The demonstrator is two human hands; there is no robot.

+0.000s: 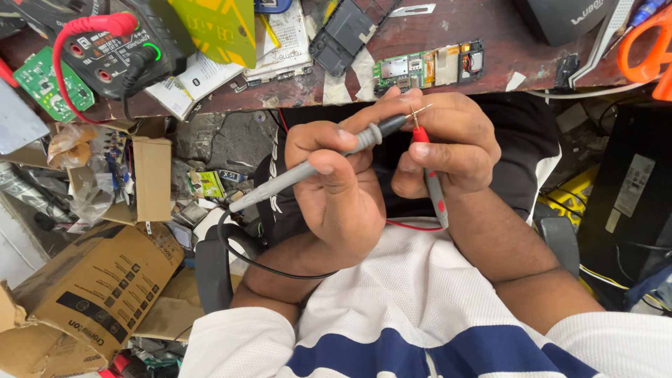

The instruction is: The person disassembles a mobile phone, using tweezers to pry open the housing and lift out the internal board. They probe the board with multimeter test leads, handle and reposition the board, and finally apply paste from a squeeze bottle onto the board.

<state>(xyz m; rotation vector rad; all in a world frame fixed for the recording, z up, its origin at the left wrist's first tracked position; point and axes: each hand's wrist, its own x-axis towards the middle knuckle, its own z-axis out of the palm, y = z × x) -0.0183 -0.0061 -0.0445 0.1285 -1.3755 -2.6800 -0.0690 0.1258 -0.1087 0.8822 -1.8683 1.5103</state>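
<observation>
multimeter (119, 52) on bench (448, 28) left, circuit board (427, 66) right, boxes (98, 287) below

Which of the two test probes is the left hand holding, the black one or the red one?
The black-tipped grey probe, slanting across the left hand. The red-tipped probe hangs nearly upright in the right hand.

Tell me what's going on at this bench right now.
A person holds two meter probes close to the chest. The left hand grips the grey probe with the black lead; the right hand holds the red-tipped probe. Both tips meet on a tiny metal part pinched in the right fingers. The multimeter and a circuit board lie on the bench.
</observation>
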